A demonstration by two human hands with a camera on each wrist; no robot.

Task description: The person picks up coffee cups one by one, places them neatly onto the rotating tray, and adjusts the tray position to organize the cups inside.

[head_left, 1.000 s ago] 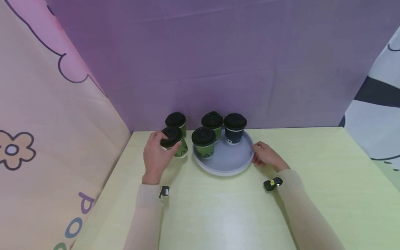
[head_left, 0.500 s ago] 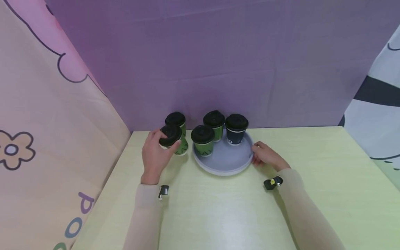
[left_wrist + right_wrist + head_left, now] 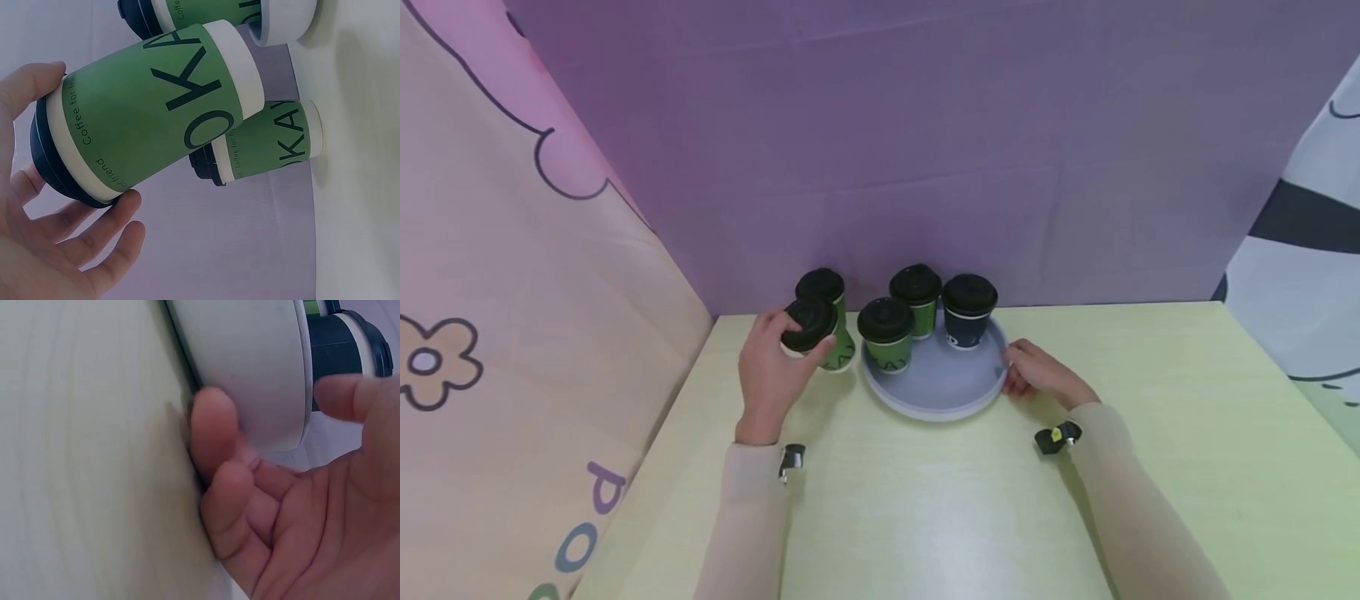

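Observation:
My left hand point(image 3: 772, 375) grips a green paper coffee cup point(image 3: 156, 100) by its black lid. The cup is tilted and off the table, at the left of a round grey tray point(image 3: 951, 392). Behind it another green lidded cup point(image 3: 821, 286) stands on the table, partly hidden. On the tray are a front green cup point(image 3: 887, 350), a back green cup point(image 3: 925, 317) and a dark navy cup point(image 3: 966, 327), all with black lids. My right hand point(image 3: 1041, 371) holds the tray's right edge, thumb at the rim and fingers curled low against its side point(image 3: 262, 375).
A pale wooden table point(image 3: 925, 508) lies under everything. A purple cloth backdrop point(image 3: 880, 167) rises close behind the cups. Printed sheets stand at the left point(image 3: 535, 333) and right point(image 3: 1300, 275).
The tray's cups have shifted clockwise: the front one slightly back, the rear one and the navy one to the right. The left hand with its cup rose slightly. The right hand stays nearly still.

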